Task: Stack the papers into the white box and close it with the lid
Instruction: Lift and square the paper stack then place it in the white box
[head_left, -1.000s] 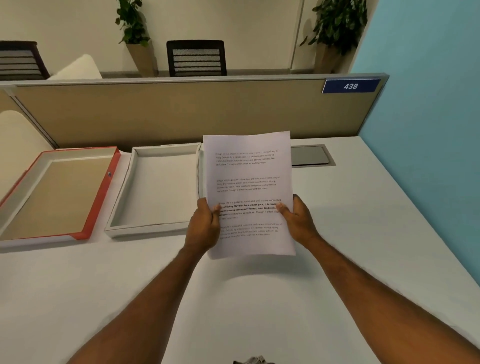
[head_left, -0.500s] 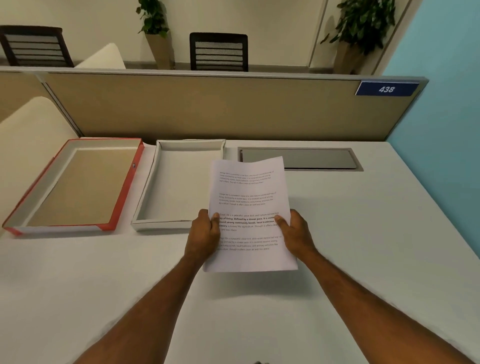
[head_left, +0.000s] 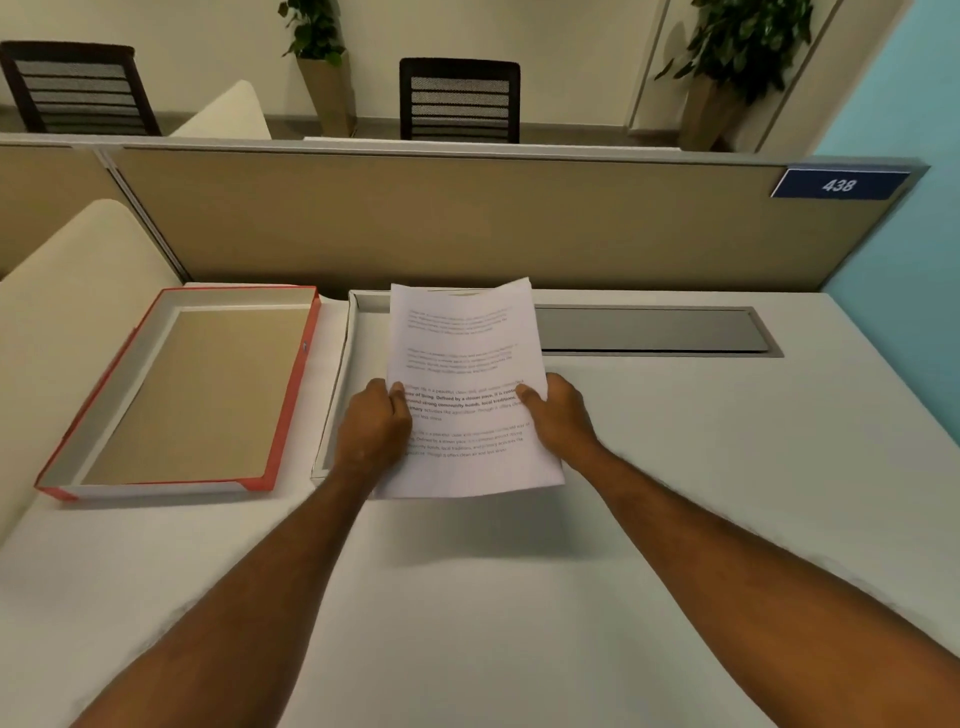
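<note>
Holding the papers (head_left: 462, 364) by both long edges, the left hand (head_left: 373, 427) and the right hand (head_left: 560, 415) each have their grip clamped on the sheets, thumbs on the printed side. The papers hang above the white box (head_left: 340, 374), covering most of it. Its red-edged lid (head_left: 182, 395) lies open-side up on the counter (head_left: 675, 441), just left of the box.

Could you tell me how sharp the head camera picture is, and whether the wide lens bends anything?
Head view: the papers show soft, mostly unreadable text, only the bold lines legible; the partition top bows from wide-angle distortion; lighting is even, with a faint shadow on the desk under the sheets; no glare.
</note>
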